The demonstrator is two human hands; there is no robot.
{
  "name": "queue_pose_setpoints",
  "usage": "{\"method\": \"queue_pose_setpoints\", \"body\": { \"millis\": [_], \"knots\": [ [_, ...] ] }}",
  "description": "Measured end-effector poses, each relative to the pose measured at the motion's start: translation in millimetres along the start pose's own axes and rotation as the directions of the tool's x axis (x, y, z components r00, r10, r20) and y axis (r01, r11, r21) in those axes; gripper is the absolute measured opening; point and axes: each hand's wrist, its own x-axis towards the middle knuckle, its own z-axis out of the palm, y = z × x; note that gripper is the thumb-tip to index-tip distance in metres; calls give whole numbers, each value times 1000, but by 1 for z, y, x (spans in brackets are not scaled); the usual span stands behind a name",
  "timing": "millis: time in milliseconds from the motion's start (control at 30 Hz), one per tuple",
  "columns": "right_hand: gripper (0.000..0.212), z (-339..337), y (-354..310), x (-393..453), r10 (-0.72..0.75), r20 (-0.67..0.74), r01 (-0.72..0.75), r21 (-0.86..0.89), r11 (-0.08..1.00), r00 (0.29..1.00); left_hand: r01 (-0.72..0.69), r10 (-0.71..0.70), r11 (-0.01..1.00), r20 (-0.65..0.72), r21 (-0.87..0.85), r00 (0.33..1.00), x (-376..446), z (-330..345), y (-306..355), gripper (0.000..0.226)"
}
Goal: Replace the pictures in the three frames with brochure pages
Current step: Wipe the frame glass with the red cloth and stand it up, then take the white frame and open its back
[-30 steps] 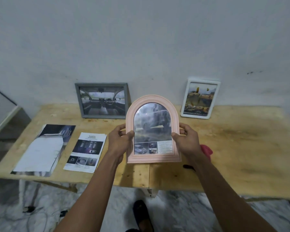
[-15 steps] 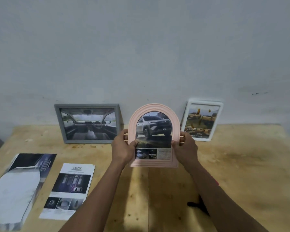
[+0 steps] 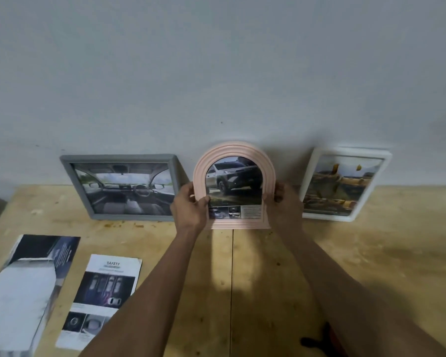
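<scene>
Arched frame (image 3: 233,161): pale pink, ridged concentric bands; its page shows a grey-silver car over dark ground, small text block at bottom. Left frame (image 3: 70,176): grey, page of a grey car interior. Right frame (image 3: 355,215): white, page in yellow-brown tones. Table (image 3: 371,253): light yellowish wood, brown stains. Loose page (image 3: 102,297): white with black panels, "SAFETY" heading. Brochure (image 3: 23,292): black and white-grey. Wall (image 3: 216,60): plain grey-white.

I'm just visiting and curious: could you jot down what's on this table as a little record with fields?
Held frame: pink arched frame, car page inside, between both hands
Left hand: grips its left edge
Right hand: grips its right edge
Left neighbour: grey frame, car-interior picture
Right neighbour: white frame
Loose papers: safety page, brochure
Surface: wooden table
</scene>
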Motion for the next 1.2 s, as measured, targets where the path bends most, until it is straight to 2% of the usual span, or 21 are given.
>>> {"method": "queue_pose_setpoints", "body": {
  "millis": [500,667,767,833,900,1000,1100,1200],
  "knots": [
    [30,15,11,10,38,14,-37,-9,999,999,18,-19,999,19,42,1000,16,15,-11,45],
    [35,8,4,-1,31,-12,-31,-27,999,999,92,-102,992,119,87,988,5,7,-5,65],
    [33,-8,0,-20,38,-76,-37,14,999,996,108,-120,985,83,133,989,-13,-3,-4,65],
    [32,-22,0,-35,49,-158,-47,15,999,986,85,-93,987,54,137,994,-25,-4,-8,56],
    [32,-40,7,-48,49,-211,-51,-2,999,976,32,-41,990,57,139,998,-40,0,-9,35],
    [31,-75,21,-64,31,-255,-52,-76,996,966,-63,46,990,131,127,990,-70,14,-1,17],
    [26,-110,38,-68,-12,-310,-38,-154,987,951,-118,89,988,262,98,961,-100,38,17,17],
    [24,-141,55,-55,26,-330,-83,-160,984,944,-134,94,988,374,81,923,-115,74,40,16]
  ]
}}
